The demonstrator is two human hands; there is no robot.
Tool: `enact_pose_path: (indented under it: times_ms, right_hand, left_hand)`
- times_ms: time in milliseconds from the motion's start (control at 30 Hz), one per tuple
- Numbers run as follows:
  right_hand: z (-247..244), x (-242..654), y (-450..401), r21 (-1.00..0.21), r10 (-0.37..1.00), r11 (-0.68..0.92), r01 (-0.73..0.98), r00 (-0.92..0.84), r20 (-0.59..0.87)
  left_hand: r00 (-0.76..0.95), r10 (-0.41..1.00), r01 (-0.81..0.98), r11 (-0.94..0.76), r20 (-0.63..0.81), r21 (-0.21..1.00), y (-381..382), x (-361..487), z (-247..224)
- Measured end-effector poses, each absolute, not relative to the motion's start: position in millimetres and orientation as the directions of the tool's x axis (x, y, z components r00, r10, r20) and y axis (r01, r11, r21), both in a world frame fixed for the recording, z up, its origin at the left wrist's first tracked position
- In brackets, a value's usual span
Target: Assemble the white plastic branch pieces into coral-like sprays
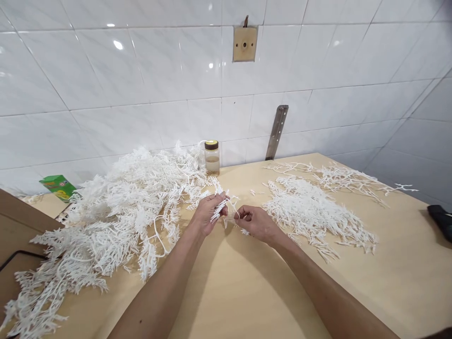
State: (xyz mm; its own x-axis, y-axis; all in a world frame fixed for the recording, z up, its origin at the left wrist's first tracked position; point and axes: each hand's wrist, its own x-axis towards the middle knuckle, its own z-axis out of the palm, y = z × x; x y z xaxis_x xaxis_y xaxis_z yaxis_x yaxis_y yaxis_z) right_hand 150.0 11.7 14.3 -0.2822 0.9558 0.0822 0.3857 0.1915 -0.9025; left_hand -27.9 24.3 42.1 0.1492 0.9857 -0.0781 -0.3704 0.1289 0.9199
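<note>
Pinching a thin white stem [235,206], the right hand [256,222] is closed on its lower end; the stem slants away, up and leftward, toward the left hand [207,213], just beside, gripping feathery white sprigs [218,210].

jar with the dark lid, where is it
In the head view, the jar stands just left of centre at the back of the table, near the tiled wall, at the right end of the big white branch pile, beyond the left hand.
</note>
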Motion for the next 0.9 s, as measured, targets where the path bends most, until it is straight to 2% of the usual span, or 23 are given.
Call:
enact_pose_path:
  times_ms: [100, 233, 367, 633, 800, 900]
  right_hand:
    - [15.4, 153.6, 16.6, -0.896, 0.980, 0.194, 0.400, -0.119, 0.159]
    - [18.8, 155.4, 21.2, -0.949, 0.995, 0.092, 0.301, 0.014, 0.101]
    - [18.2, 152.6, 22.8, -0.968, 0.997, 0.075, 0.240, -0.010, 0.075]
    - [9.9, 149.7, 28.2, -0.988, 0.994, 0.107, 0.109, -0.008, 0.107]
    - [13.3, 148.4, 28.3, -0.959, 0.950, 0.279, 0.049, -0.160, 0.268]
    - [21.4, 159.7, 26.0, -0.957, 0.959, 0.273, 0.099, -0.100, 0.264]
  left_hand:
    - [0.228, 0.967, -0.304, 0.179, -0.111, 0.936, 23.9, -34.1, 45.6]
    - [0.335, 0.937, -0.121, 0.144, -0.095, 0.982, 20.7, -38.0, 46.3]
    - [0.396, 0.913, 0.007, 0.102, -0.097, 0.995, 17.1, -37.3, 47.0]
    - [0.569, 0.811, 0.133, 0.072, -0.136, 0.988, 16.4, -51.1, 55.5]
    - [0.529, 0.836, 0.135, 0.082, -0.142, 0.987, 19.6, -57.3, 53.6]
    - [0.425, 0.896, 0.022, 0.130, -0.127, 0.991, 23.9, -52.0, 44.2]
